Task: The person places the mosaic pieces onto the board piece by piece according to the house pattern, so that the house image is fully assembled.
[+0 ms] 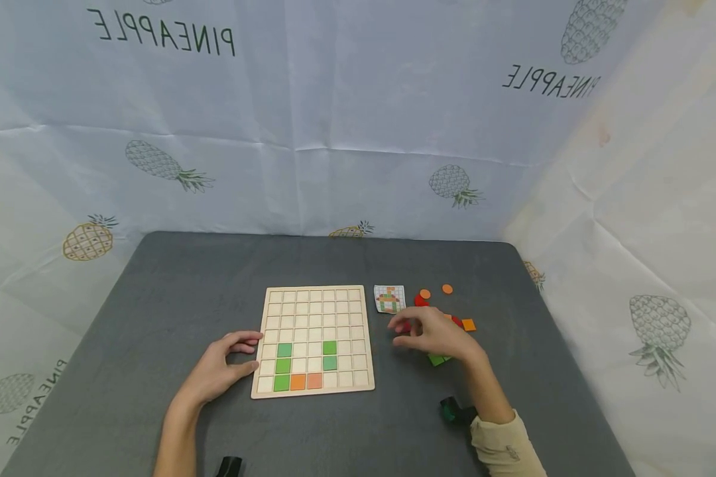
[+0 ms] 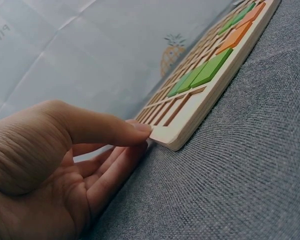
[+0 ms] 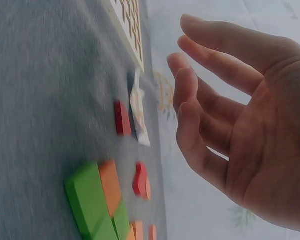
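A square wooden grid board (image 1: 315, 320) lies on the grey table. Green tiles (image 1: 283, 366) fill cells at its near left, with more green tiles (image 1: 330, 347) right of centre and two orange tiles (image 1: 298, 381) along the bottom row. My left hand (image 1: 217, 371) rests against the board's left edge, its thumb (image 2: 135, 129) touching the near corner. To the right, my right hand (image 1: 438, 331) hovers with loosely bent fingers and nothing in them. Below it lie green tiles (image 3: 87, 200) and a red piece (image 3: 121, 118); the hand partly hides this loose group in the head view.
A small printed card (image 1: 390, 299) with a coloured grid pattern lies right of the board. Orange discs (image 1: 447, 289) and an orange square (image 1: 468, 324) lie farther right. Dark objects (image 1: 450, 409) stand near the right forearm and at the front edge (image 1: 229, 466). Pineapple-print curtain (image 1: 334, 99) surrounds the table.
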{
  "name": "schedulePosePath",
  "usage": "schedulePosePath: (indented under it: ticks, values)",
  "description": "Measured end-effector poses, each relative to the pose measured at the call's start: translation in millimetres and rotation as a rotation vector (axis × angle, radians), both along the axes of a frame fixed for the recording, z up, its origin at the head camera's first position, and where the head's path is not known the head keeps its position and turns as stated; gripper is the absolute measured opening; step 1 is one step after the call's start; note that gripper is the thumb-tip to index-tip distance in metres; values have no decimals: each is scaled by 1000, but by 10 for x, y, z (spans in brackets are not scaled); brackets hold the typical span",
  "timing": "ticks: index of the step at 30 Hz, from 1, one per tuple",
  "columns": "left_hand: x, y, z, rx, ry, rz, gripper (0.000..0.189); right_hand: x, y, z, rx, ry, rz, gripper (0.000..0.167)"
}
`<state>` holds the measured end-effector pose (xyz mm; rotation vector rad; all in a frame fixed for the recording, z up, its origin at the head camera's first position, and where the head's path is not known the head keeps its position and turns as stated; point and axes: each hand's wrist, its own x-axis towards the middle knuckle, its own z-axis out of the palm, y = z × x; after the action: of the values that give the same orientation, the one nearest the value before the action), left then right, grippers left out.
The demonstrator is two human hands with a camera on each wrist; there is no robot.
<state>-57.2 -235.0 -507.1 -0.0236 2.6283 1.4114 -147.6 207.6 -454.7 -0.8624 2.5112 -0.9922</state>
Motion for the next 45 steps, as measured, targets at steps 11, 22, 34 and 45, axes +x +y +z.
schedulePosePath:
  ticks: [11,22,34,45]
  values:
    - [3,-4,-12,-7,12,-1,54,7,430,-6,-36,-92,-83,27]
    - [10,1,-13,-14,3,6,55,-44,831,-100,25,-144,-106,30]
    - [-5,14,2,-25,10,8,53,-76,1017,-237,55,-96,-157,31]
    - [5,9,-5,2,-5,1,54,-88,1018,-320,34,-33,-116,29]
